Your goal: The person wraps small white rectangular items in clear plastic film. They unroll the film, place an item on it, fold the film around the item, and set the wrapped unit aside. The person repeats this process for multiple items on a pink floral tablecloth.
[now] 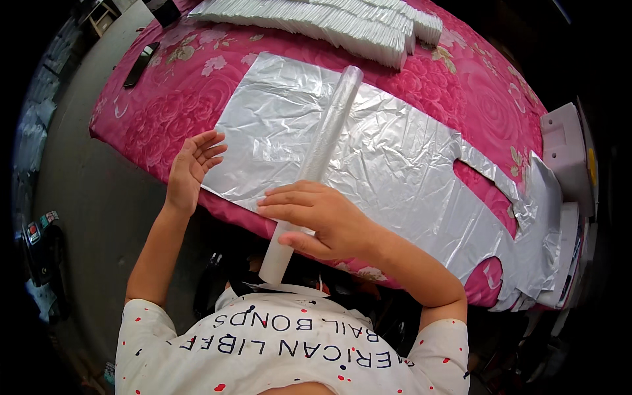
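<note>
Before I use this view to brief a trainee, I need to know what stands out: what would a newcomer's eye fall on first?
Probably the shiny silver sheet, spread across the middle of the pink flowered cloth. Next, the pale roll lying slantwise across it, with the right hand over its near part. Then the long rows of white stacked pieces along the top of the view.

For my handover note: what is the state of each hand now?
Left hand: open, holding nothing.
Right hand: open over the translucent roll, not gripping it.
</note>
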Demonstrator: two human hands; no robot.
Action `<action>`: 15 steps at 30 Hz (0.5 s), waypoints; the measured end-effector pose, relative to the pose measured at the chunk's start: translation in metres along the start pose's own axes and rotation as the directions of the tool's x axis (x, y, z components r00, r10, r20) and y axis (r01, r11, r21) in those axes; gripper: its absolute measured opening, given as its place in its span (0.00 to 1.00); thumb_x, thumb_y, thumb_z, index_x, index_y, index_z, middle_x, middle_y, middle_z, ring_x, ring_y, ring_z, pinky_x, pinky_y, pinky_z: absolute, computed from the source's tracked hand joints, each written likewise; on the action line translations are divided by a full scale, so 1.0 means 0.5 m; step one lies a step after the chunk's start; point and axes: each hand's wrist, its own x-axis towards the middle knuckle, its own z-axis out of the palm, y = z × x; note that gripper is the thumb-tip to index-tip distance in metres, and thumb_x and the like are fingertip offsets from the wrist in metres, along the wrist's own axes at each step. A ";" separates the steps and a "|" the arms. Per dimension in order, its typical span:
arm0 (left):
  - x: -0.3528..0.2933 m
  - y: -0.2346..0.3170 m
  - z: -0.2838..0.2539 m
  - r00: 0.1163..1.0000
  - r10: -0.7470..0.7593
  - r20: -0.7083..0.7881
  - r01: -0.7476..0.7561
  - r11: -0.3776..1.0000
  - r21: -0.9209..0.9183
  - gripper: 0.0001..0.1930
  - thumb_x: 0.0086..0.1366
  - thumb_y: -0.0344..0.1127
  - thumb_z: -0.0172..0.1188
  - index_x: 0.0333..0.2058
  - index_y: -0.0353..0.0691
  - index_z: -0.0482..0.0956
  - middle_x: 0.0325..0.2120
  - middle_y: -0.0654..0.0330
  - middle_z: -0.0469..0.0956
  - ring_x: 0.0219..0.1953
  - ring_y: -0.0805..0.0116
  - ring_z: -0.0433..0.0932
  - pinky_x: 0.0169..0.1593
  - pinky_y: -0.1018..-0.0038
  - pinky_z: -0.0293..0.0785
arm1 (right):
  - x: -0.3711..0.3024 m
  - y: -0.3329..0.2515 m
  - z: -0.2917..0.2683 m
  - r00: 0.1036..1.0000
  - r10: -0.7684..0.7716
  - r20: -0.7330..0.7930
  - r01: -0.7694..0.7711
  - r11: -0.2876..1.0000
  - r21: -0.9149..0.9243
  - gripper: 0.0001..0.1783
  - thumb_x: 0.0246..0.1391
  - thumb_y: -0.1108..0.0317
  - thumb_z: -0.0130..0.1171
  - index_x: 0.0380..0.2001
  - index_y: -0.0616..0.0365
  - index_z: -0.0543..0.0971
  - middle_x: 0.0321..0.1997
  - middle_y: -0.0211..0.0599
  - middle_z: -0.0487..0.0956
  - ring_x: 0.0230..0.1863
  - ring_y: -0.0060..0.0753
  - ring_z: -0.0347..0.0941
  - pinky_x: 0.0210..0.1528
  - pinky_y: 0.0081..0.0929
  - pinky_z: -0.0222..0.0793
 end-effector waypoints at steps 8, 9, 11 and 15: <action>-0.161 -0.042 -0.061 0.996 -0.062 -0.061 0.069 0.990 0.126 0.26 0.70 0.48 0.34 0.52 0.31 0.64 0.51 0.53 0.69 0.48 0.68 0.71 0.52 0.74 0.65 | 0.037 0.157 -0.024 0.977 0.111 0.184 0.030 0.776 -0.630 0.29 0.56 0.52 0.48 0.58 0.53 0.64 0.65 0.39 0.58 0.68 0.43 0.47 0.67 0.43 0.41; -0.166 -0.044 -0.052 0.999 -0.011 -0.036 0.015 0.992 0.123 0.23 0.69 0.45 0.38 0.52 0.31 0.64 0.49 0.55 0.69 0.47 0.68 0.71 0.50 0.74 0.66 | 0.064 0.166 -0.015 0.980 0.082 0.182 0.049 0.783 -0.620 0.29 0.56 0.52 0.47 0.58 0.53 0.64 0.65 0.39 0.58 0.68 0.43 0.47 0.67 0.43 0.41; -0.169 -0.036 -0.027 0.996 -0.024 -0.081 0.052 0.932 0.359 0.20 0.66 0.39 0.46 0.52 0.31 0.64 0.45 0.56 0.69 0.45 0.68 0.71 0.48 0.73 0.67 | 0.124 0.189 0.014 0.985 0.031 0.167 0.077 0.796 -0.600 0.30 0.56 0.50 0.46 0.58 0.54 0.64 0.65 0.39 0.58 0.68 0.42 0.46 0.67 0.43 0.40; -0.165 -0.024 0.011 0.982 0.170 -0.080 0.023 0.312 0.950 0.33 0.49 0.33 0.64 0.53 0.32 0.62 0.40 0.49 0.69 0.40 0.59 0.72 0.46 0.69 0.68 | 0.238 0.217 0.110 0.994 0.102 0.043 -0.061 0.830 -0.555 0.30 0.54 0.53 0.47 0.58 0.55 0.64 0.66 0.43 0.54 0.68 0.48 0.43 0.68 0.43 0.37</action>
